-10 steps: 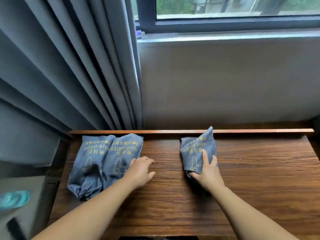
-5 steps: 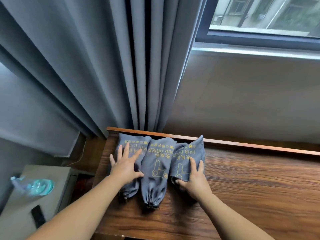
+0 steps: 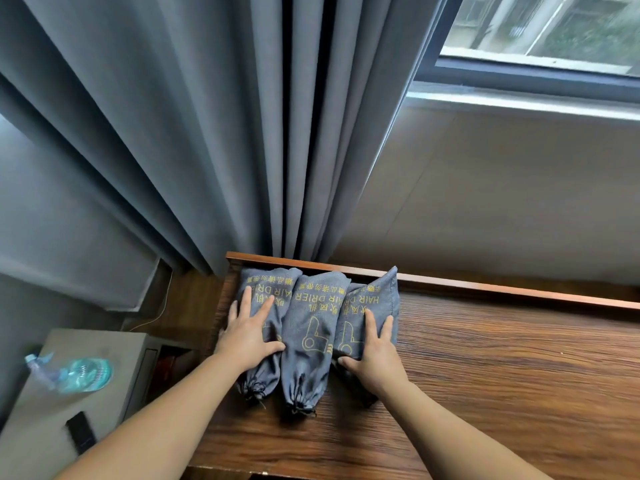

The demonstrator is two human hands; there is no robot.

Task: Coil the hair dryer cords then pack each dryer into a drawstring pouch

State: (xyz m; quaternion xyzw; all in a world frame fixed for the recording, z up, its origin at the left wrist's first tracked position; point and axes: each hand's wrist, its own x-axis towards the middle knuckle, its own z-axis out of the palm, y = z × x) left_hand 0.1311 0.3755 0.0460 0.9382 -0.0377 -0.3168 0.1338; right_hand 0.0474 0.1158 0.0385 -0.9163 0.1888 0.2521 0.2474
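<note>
Grip: left hand (image 3: 247,336) lay flat, fingers spread, on left pouch (image 3: 265,306); right hand (image 3: 372,355) likewise on right pouch (image 3: 372,303) | Location: three filled pouches touched side by side at desk (image 3: 485,375) back-left corner | Technique: press inward evenly, cinched mouths aligned.

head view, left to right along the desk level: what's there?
Spray bottle → black remote → left hand on left pouch → middle pouch → right pouch under right hand → bare desk.
</note>
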